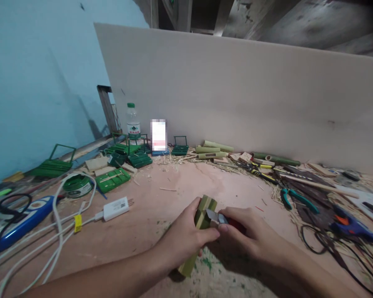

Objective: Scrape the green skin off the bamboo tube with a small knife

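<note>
My left hand (182,240) is wrapped round a green bamboo section (205,213) that stands tilted on the workbench, its lower end near my wrist. My right hand (247,231) is closed on a utility knife with a red handle (219,218). The knife's short metal blade rests against the upper part of the bamboo. Both hands meet at the front middle of the bench.
A white charger with cables (115,208) and a blue tool (21,221) lie to the left. Green bamboo racks (113,179), a water bottle (133,122) and bamboo tubes (211,151) sit further back. Pliers (295,198), a glue gun (351,225) and splinters crowd the right side.
</note>
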Demonstrator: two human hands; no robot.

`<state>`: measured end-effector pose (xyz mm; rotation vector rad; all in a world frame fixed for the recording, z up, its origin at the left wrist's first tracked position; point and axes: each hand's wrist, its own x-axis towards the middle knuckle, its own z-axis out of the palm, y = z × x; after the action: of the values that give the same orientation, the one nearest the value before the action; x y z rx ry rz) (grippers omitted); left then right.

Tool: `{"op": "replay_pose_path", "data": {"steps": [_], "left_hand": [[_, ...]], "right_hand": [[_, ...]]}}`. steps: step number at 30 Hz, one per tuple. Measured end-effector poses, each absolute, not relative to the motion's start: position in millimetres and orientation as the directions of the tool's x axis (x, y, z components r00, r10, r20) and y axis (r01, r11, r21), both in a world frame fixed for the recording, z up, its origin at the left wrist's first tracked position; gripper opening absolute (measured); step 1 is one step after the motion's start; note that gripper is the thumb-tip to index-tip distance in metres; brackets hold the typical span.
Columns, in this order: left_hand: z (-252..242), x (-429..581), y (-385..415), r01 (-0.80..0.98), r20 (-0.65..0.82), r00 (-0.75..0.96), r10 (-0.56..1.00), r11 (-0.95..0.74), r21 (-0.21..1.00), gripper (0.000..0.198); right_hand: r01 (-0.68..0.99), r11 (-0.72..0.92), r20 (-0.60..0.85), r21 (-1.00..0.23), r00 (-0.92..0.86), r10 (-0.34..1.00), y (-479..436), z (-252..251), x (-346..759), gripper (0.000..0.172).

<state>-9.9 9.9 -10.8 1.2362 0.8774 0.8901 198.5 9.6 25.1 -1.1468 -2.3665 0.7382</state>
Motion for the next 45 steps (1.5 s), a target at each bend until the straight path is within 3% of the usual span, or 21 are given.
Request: {"op": "replay_pose_path", "data": {"steps": [22, 45], "left_hand": [[-13, -10, 4, 0.131, -0.048, 0.364, 0.930, 0.000, 0.991, 0.033], [-19, -10, 4, 0.099, -0.074, 0.344, 0.936, 0.042, 0.994, 0.031]], "right_hand": [[0.561, 0.545, 0.129, -0.623, -0.614, 0.779, 6, 20, 194, 0.037], [0.578, 0.518, 0.208, -0.631, -0.518, 0.830, 7, 15, 188, 0.036]]}}
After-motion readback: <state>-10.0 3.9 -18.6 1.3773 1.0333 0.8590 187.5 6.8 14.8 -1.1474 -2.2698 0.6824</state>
